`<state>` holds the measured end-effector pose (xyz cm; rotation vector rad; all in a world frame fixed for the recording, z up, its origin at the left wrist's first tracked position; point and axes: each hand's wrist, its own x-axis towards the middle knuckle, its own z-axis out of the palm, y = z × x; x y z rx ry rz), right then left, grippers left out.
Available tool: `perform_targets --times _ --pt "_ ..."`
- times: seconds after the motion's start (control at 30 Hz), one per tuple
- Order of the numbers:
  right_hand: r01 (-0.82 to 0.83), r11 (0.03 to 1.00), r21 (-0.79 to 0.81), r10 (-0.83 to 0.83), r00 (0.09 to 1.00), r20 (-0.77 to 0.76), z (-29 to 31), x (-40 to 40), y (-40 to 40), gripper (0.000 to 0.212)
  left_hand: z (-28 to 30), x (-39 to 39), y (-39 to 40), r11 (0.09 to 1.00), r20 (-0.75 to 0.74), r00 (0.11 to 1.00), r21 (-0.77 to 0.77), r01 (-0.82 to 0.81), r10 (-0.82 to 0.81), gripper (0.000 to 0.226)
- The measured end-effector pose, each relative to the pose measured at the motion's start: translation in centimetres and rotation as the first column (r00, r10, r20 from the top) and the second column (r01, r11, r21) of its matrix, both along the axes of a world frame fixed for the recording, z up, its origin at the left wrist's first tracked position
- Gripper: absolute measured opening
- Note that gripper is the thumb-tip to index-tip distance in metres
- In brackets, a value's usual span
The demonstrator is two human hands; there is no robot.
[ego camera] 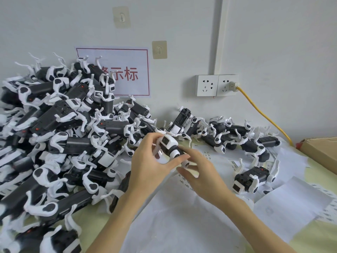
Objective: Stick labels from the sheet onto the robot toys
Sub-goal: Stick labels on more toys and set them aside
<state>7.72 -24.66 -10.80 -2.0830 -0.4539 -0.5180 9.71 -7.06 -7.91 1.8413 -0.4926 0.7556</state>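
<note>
Nearest, bare label sheets (182, 207) spread flat under both forearms. Above them, left hand (151, 167) curled round a robot toy (170, 146), thumb and fingers clamped on its body, white head end up-left, long axis slanting down-right toward the right hand (198, 172). Right fingertips (186, 151) pressed against the toy's dark body; whether pinching a label, cannot tell through blur. Nearer for the press: the right. Beyond, heaped toys (60, 125) against the wall (273, 52).

Black-and-white robot toys (60, 128), white wall (273, 42), red-bordered sign (116, 70), yellow cable (264, 114), pale yellow table (324, 234), brown cardboard box (322, 152).
</note>
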Motion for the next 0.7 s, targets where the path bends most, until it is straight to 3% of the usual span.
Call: perform_targets --times 0.17,0.27,0.37,0.5,0.6,0.7 --pt "0.054 0.994 0.097 -0.046 0.996 -0.081 -0.8 0.3 0.5 0.046 -0.9 -0.6 -1.0 0.992 0.071 0.995 0.096 -0.079 0.072 0.076" --pt "0.059 0.992 0.114 -0.048 0.994 -0.100 -0.7 0.4 -0.2 0.047 -1.0 -0.9 -1.3 0.992 0.050 0.999 0.121 -0.020 0.014 0.078" --pt "0.042 0.991 0.125 -0.026 0.992 -0.125 -0.7 0.7 -0.4 0.048 -0.8 -1.0 -1.6 0.998 0.029 0.999 0.037 0.043 -0.044 0.056" --pt "0.079 0.994 0.069 -0.075 0.996 -0.057 -0.2 0.7 -0.8 0.060 -0.2 -0.8 -1.4 0.987 -0.127 0.984 -0.115 0.114 -0.128 0.022" --pt "0.137 0.991 0.005 -0.137 0.990 0.025 0.1 0.8 -1.3 0.051 0.0 -0.4 -0.8 0.965 -0.288 0.937 -0.223 0.135 -0.197 0.037" --pt "0.146 0.989 0.027 -0.147 0.989 0.032 0.5 0.6 -1.6 0.035 -0.3 0.2 -0.6 0.969 -0.432 0.881 -0.226 0.100 -0.192 0.062"
